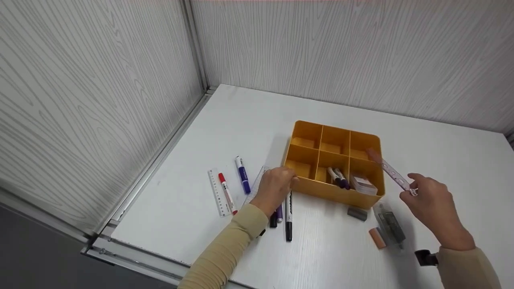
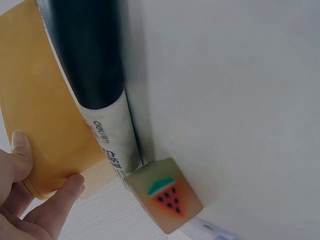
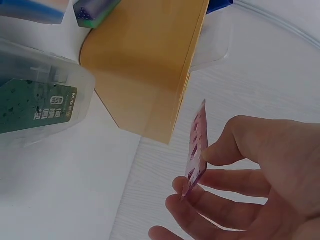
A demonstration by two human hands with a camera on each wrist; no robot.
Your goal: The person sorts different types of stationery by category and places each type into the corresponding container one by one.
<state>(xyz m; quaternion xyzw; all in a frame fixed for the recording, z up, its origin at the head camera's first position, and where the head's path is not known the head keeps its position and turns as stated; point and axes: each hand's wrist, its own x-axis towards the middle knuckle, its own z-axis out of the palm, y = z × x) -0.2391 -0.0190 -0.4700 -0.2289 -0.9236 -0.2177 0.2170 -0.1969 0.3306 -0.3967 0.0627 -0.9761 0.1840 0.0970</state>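
Observation:
A yellow compartment box (image 1: 329, 188) stands on the table. At its near left corner, my left hand (image 1: 277, 184) grips the wall; in the left wrist view the thumb and a finger (image 2: 57, 205) pinch that corner. My right hand (image 1: 433, 204), right of the box, pinches a pink see-through ruler (image 1: 395, 174) with cut-out shapes. The ruler's far end reaches over the box's right wall, by the back right compartment. In the right wrist view the thumb and fingers hold the ruler (image 3: 197, 150) on edge. Two markers (image 1: 339, 176) and a small clear case (image 1: 363, 184) lie in front compartments.
Left of the box lie a clear ruler (image 1: 219, 192), a red marker (image 1: 227, 192) and a blue marker (image 1: 243, 174). A black marker (image 1: 288, 216) lies in front. Near the right hand are a grey eraser (image 1: 357, 213), an orange eraser (image 1: 377, 237) and a clear package (image 1: 389, 224).

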